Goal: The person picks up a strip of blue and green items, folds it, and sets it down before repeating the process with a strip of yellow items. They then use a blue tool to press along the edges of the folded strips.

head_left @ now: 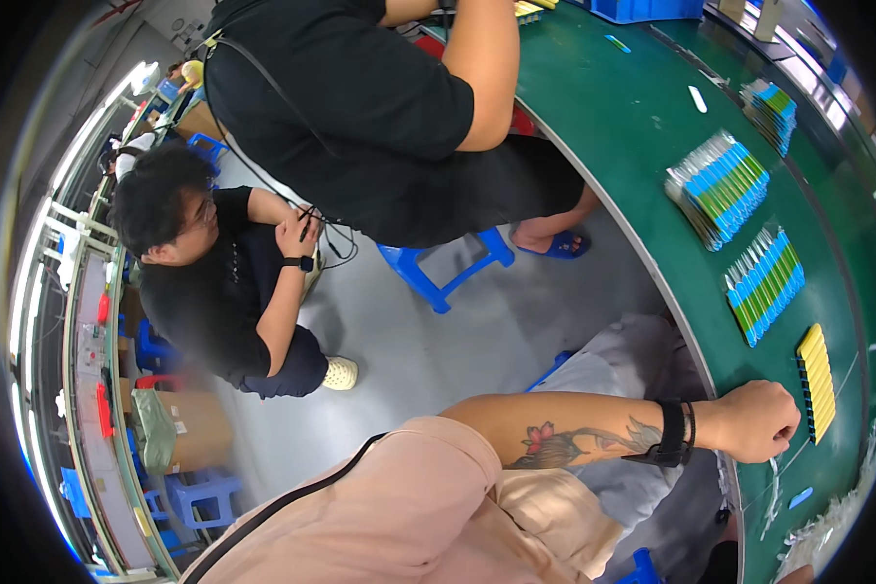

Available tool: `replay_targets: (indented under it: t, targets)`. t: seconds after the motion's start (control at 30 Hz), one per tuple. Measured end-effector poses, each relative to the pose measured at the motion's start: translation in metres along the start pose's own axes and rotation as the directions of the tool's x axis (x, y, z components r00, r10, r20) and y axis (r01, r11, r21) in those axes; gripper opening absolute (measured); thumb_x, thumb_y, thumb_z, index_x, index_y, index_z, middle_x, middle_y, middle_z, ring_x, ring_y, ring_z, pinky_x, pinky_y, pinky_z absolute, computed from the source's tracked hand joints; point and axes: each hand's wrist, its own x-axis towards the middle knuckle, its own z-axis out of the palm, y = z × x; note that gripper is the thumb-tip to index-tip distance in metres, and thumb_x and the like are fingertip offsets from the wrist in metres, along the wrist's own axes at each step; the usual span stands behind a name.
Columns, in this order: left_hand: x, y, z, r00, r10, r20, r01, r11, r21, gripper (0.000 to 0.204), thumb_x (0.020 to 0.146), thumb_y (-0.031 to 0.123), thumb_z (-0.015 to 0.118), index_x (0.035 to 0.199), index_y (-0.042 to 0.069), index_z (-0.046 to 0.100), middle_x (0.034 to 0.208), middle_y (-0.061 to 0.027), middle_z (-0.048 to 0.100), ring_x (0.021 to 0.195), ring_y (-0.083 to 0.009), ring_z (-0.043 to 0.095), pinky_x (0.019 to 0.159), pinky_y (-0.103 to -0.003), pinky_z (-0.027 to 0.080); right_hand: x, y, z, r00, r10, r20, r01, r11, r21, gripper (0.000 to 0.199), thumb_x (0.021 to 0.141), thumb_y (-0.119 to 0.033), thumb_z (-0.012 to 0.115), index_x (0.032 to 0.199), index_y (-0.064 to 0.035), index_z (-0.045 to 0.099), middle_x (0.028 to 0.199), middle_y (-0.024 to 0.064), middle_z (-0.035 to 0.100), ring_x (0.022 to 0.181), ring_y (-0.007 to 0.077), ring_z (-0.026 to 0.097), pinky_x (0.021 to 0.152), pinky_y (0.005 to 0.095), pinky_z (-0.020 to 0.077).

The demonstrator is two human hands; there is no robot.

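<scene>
- Head view: left hand (pixel 757 423) is clenching at the table's (pixel 642 112) near edge.
- Yellow pieces (pixel 817 385) are lying beside it, farther inward.
- Right hand (pixel 797 575) is barely showing; cannot tell its state.

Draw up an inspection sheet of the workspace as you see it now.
Surface: green tabletop, edge curved in the fisheye view.
Job's things: three stacks of blue-and-green packets; row of yellow pieces beside the left hand.
Clutter: small blue piece, white piece, clear plastic.
Hands: left hand curled at the table edge, grip unclear; right hand perhaps the sliver at the lower edge, state unreadable.
Cables: black cable by a co-worker's hands; black cord along the wearer's sleeve.
Surroundings: co-workers in black, blue stool, cardboard box.
</scene>
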Motion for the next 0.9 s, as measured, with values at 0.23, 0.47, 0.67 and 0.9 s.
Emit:
replay_targets:
  t: [0.23,0.47,0.67,0.9]
  targets:
    - [0.000,0.001,0.001,1.000,-0.004,-0.016,0.003,1.000,-0.011,0.009,0.075,0.012,0.067,0.076,0.003,0.070,0.080,-0.0136,0.068,0.081,-0.0336,0.067,0.074,-0.046,0.053,-0.010,0.006,-0.009,0.982,0.177,0.058,-0.172,0.981,-0.086,0.020,0.094,-0.020,0.061,0.083,-0.0028,0.062,0.091,0.0075,0.056,0.085,0.0256,0.053,0.070,0.0366,0.0416]
    - [0.001,0.000,0.000,0.999,0.000,-0.041,-0.001,1.000,-0.005,0.009,0.073,0.011,0.065,0.073,0.003,0.070,0.077,-0.0142,0.068,0.078,-0.0343,0.067,0.072,-0.046,0.053,-0.012,0.017,-0.012,0.929,0.347,0.124,-0.327,0.932,-0.156,0.024,0.097,-0.023,0.059,0.083,-0.0035,0.061,0.089,0.0075,0.058,0.082,0.0261,0.055,0.068,0.0374,0.0422]
    - [0.000,-0.001,-0.003,0.999,0.010,-0.045,-0.010,1.000,0.004,0.009,0.073,0.010,0.065,0.073,0.003,0.070,0.077,-0.0145,0.068,0.077,-0.0343,0.067,0.071,-0.046,0.053,-0.009,0.022,-0.014,0.863,0.481,0.152,-0.440,0.866,-0.238,0.027,0.099,-0.026,0.057,0.082,-0.0041,0.060,0.088,0.0076,0.060,0.079,0.0265,0.056,0.067,0.0381,0.0427]
    - [-0.001,-0.003,0.001,0.997,0.002,-0.072,-0.003,1.000,-0.006,0.008,0.074,0.011,0.066,0.072,0.003,0.068,0.079,-0.0144,0.066,0.082,-0.0341,0.066,0.073,-0.045,0.053,-0.006,0.042,-0.001,0.785,0.604,0.135,-0.549,0.780,-0.300,0.031,0.101,-0.029,0.054,0.081,-0.0048,0.059,0.087,0.0076,0.062,0.076,0.0269,0.058,0.065,0.0390,0.0433]
